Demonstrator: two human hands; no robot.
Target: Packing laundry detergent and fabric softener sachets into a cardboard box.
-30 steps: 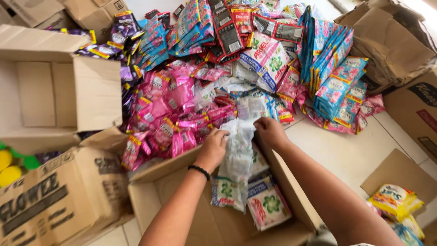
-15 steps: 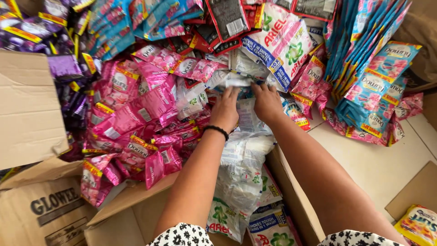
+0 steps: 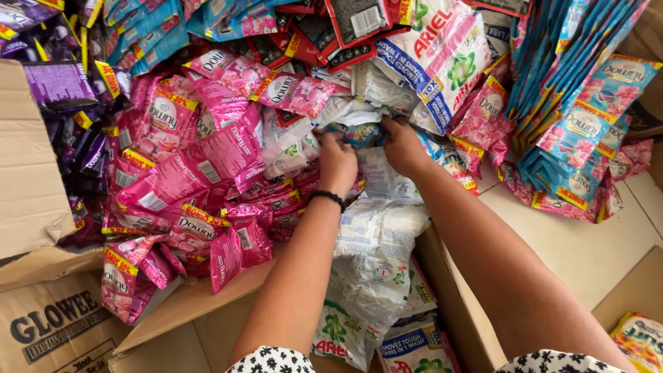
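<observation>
Head view, looking down over both forearms into a heap of sachet strips on a pale floor.

Left hand [image 3: 337, 160]: curled closed, fingers buried in the top end of a strip of white sachets [image 3: 376, 252]. A black wristband [image 3: 327, 198] sits at the wrist. Right hand [image 3: 402, 145]: likewise closed, knuckles up, gripping the same strip just beside the left. The two hands are near each other, almost touching, both at the far end of the strip.

Position of the strip: its long axis runs from the hands back toward the person, draping over the edge of an open cardboard box [image 3: 456, 311] and down into it, where more white-and-green sachets lie. So the free length lies on the near side of both hands; neither hand is clearly nearer to it, as both hold the same end.

Surroundings: pink sachet strips [image 3: 186, 166] piled to the left of the left hand, touching it at the thumb side. Blue sachet strips [image 3: 580, 110] fanned well to the right. Purple sachets [image 3: 69, 90] at far left, beside another cardboard flap [image 3: 24, 179]. A larger white pack with a green swirl [image 3: 442, 62] lies just beyond the right hand.
</observation>
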